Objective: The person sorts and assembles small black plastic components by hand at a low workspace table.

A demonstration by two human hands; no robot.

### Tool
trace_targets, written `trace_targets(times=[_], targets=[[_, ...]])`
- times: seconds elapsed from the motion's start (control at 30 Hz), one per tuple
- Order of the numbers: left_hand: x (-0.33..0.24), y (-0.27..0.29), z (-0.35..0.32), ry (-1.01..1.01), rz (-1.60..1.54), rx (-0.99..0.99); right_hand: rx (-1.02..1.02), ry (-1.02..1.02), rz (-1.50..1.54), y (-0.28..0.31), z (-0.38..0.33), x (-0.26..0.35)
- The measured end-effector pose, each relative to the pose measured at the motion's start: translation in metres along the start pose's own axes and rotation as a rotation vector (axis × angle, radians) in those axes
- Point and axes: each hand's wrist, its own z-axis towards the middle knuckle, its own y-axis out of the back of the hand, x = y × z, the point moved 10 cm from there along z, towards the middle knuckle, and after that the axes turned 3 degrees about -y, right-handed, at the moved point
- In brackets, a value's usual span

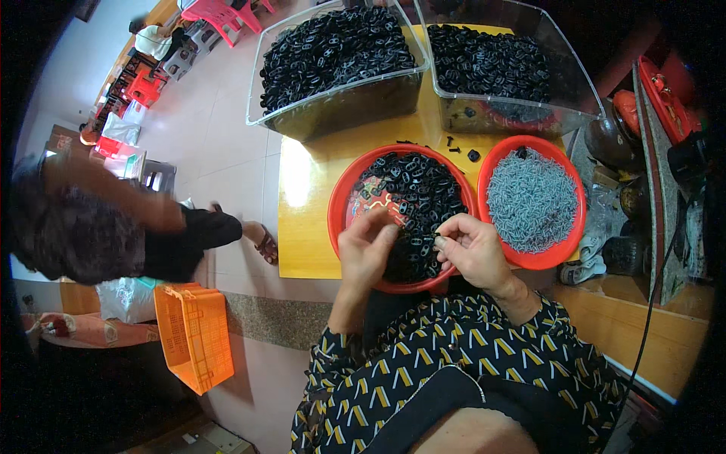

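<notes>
In front of me a red basin (pixel 336 198) holds many small black plastic parts (pixel 425 189), each with openings through it. Over its near left side is my left hand (pixel 364 248), thumb and forefinger a little apart, with nothing visible between them. My right hand (pixel 475 251) is over the basin's right side, thumb and fingertips pinched together. A tiny thing seems to be at those fingertips, too small to name. To the right, a second red basin (pixel 580 198) is filled with small silvery screws (pixel 533 200).
Two clear plastic bins (pixel 340 91) (pixel 522 106) heaped with black parts stand at the back of the yellow table (pixel 302 227). Loose black pieces (pixel 473 155) lie before them. On the left are an orange crate (pixel 193 333) and a blurred person (pixel 113 219). Another person (pixel 153 41) sits far off.
</notes>
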Motion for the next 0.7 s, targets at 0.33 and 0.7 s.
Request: trace_targets(times=[0.33,0.7], targets=[[-0.015,-0.016,0.063,-0.386,0.949,0.093,0.034,-0.033,0.05,0.001,-0.002,-0.006],[0.0,-0.011,0.044,0.021,0.347,0.108,0.028,-0.148,0.109,0.005,-0.001,-0.009]])
